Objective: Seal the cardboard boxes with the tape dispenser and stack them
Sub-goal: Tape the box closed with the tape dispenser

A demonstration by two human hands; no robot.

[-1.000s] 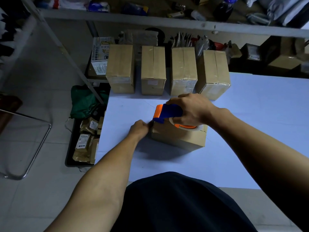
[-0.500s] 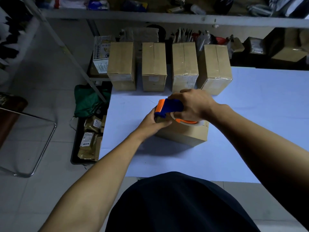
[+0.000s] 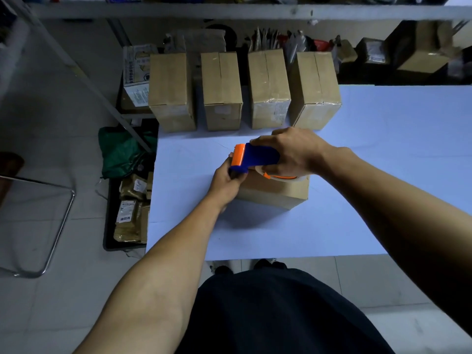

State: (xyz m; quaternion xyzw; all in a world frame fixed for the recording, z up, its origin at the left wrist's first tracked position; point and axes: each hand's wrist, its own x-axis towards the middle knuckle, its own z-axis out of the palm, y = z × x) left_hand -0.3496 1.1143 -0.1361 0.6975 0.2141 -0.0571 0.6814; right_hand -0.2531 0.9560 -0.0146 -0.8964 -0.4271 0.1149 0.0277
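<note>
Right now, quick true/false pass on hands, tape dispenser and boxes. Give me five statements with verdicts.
1. The right hand grips the tape dispenser. True.
2. The left hand rests flat on the table, away from the box. False: it is at the left end of the box, by the dispenser's front.
3. Four boxes stand in a row at the table's far edge. True.
4. Those boxes are stacked on one another. False: they stand side by side.
5. The dispenser lies on the floor. False: it is on top of the near box.
</note>
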